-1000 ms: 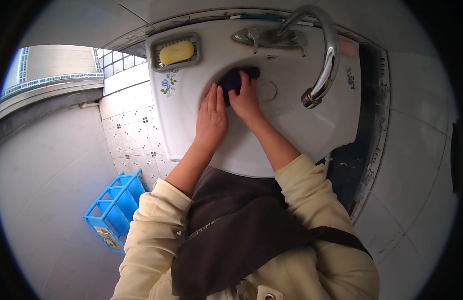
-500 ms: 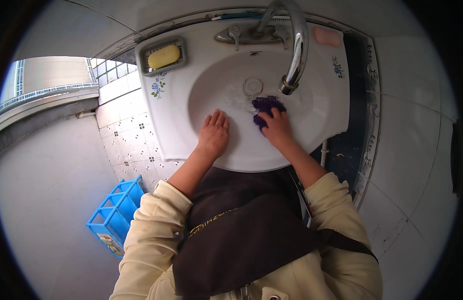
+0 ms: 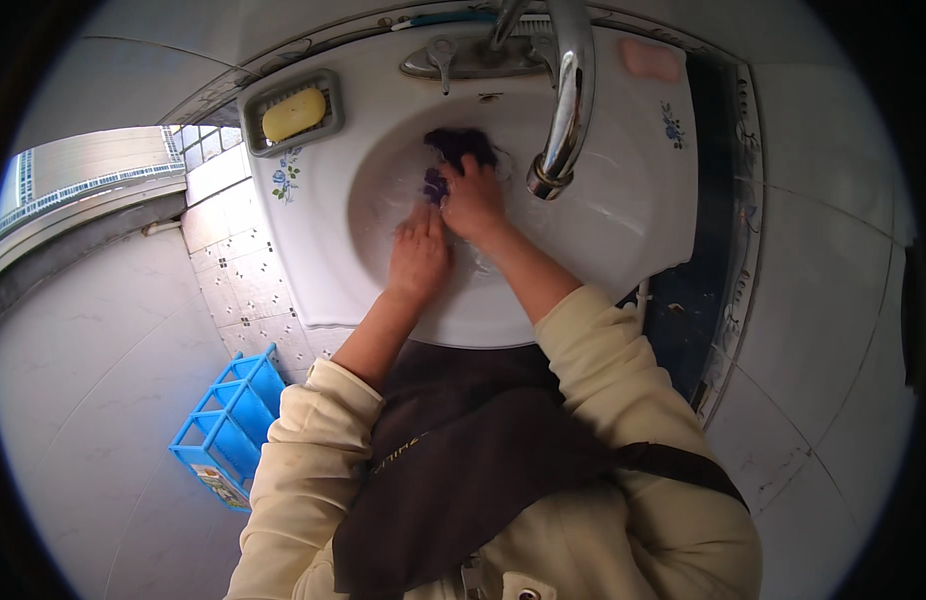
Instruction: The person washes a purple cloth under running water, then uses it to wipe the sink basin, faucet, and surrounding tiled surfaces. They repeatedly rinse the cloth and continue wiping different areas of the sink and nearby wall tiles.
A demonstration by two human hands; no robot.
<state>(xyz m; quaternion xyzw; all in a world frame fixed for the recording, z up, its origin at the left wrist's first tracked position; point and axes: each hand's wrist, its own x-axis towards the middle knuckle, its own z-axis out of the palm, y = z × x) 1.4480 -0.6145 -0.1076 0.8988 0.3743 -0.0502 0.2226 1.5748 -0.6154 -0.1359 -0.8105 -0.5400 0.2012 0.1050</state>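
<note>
A wet dark purple cloth [image 3: 463,142] lies bunched in the white washbasin [image 3: 573,285], over the area of the drain. My right hand [image 3: 473,205] grips it from above, fingers closed on its near side. Close beside, my left hand [image 3: 420,255] rests low in the basin with its fingers stretched toward a small purple fold of the cloth. Whether those fingertips touch the fold I cannot tell. Over the basin, to the right of the cloth, arches a chrome faucet [image 3: 573,110]. Shallow water ripples around both hands.
A yellow soap bar [image 3: 294,114] sits in a grey soap dish [image 3: 335,118] at the basin's back left corner. Pink soap [image 3: 650,60] lies at the back right. Behind the taps is a toothbrush [image 3: 453,18]. A blue rack [image 3: 223,425] stands on the floor at left.
My right hand has carried the purple cloth left and farther back across the basin. The left hand has stayed close to its place, and the two hands are now side by side.
</note>
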